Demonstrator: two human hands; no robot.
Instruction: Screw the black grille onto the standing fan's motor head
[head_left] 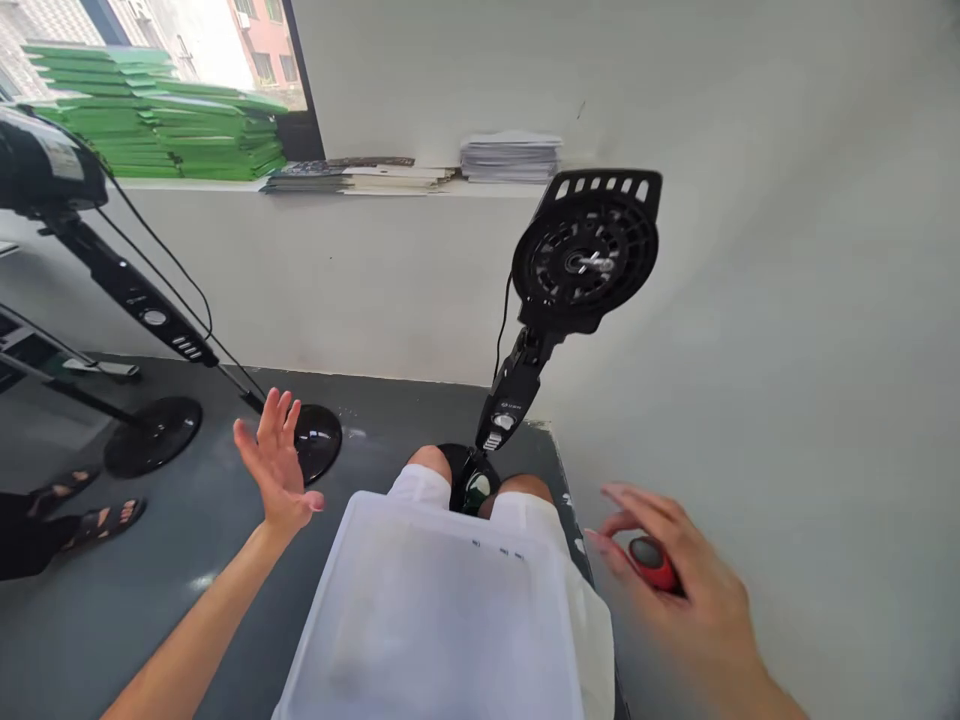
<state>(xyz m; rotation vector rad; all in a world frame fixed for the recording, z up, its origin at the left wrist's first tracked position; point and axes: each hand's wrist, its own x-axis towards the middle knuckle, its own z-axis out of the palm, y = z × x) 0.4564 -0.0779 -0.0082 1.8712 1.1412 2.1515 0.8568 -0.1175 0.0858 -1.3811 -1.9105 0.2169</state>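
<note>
My left hand is raised palm up with its fingers spread, holding nothing, left of the white plastic tray on my lap. To the right of the tray, my right hand curls around a red tool handle with a dark rounded end. The rest of that tool is hidden in the palm, so its kind does not show. Beyond my knees stands a black pedestal fan with its front grille and blades off and its metal shaft exposed. Neither hand touches the fan.
Another black fan stands at the left, near round bases on the grey floor. A person's sandaled feet show at the left edge. The sill bears green sheets and stacked paper. A wall rises close on the right.
</note>
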